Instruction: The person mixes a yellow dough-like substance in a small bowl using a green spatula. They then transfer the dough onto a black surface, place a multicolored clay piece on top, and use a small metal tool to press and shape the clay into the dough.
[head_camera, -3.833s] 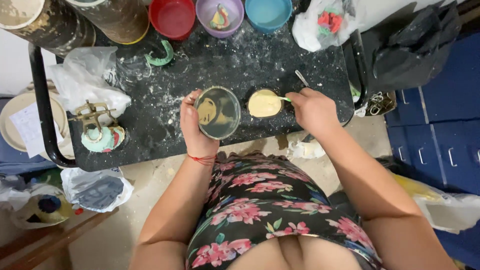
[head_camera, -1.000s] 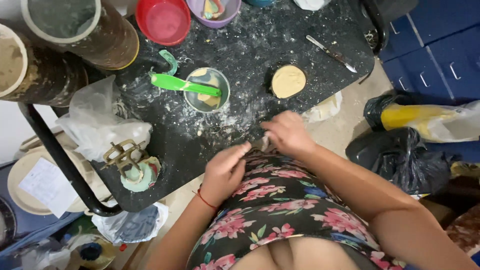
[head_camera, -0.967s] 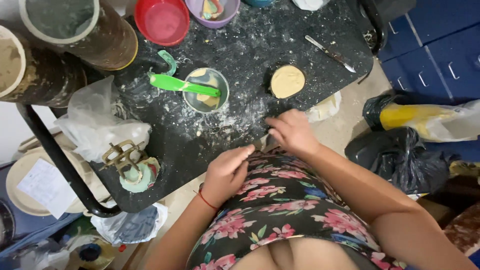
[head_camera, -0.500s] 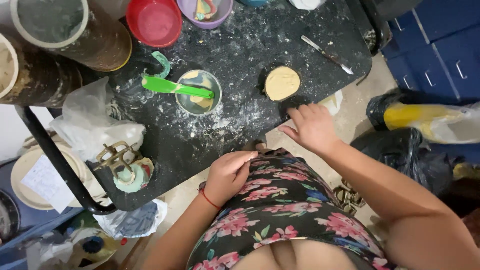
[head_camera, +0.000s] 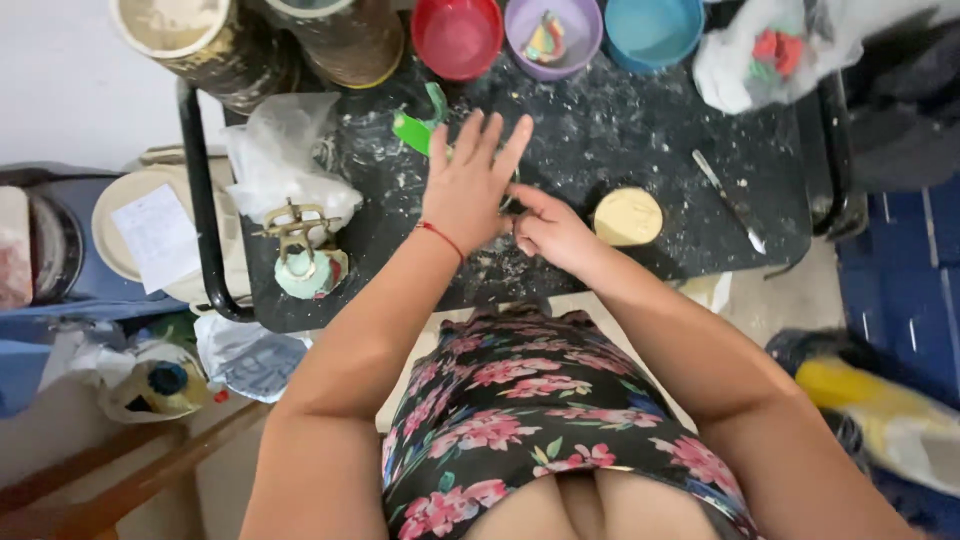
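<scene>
My left hand (head_camera: 475, 185) is stretched flat with its fingers spread over the middle of the black, flour-dusted table (head_camera: 640, 130). It covers the small bowl; only the end of a green spatula (head_camera: 410, 130) shows beside it. A red thread circles that wrist. My right hand (head_camera: 550, 232) has its fingers curled and touches the heel of my left palm; nothing shows in it. A round pale dough disc (head_camera: 627, 216) lies just right of my right hand. Farther right lies a thin metal knife (head_camera: 732, 200).
Red (head_camera: 458, 35), purple (head_camera: 552, 30) and blue (head_camera: 650, 25) bowls line the far edge. Two large cylinders (head_camera: 205, 40) stand at the far left. A clear plastic bag (head_camera: 285, 165) and a brass tool on a teal base (head_camera: 300, 255) sit on the left.
Both hands have come up from the table's near edge to its middle. My left hand has opened flat over the bowl, and my right hand has drawn in against it.
</scene>
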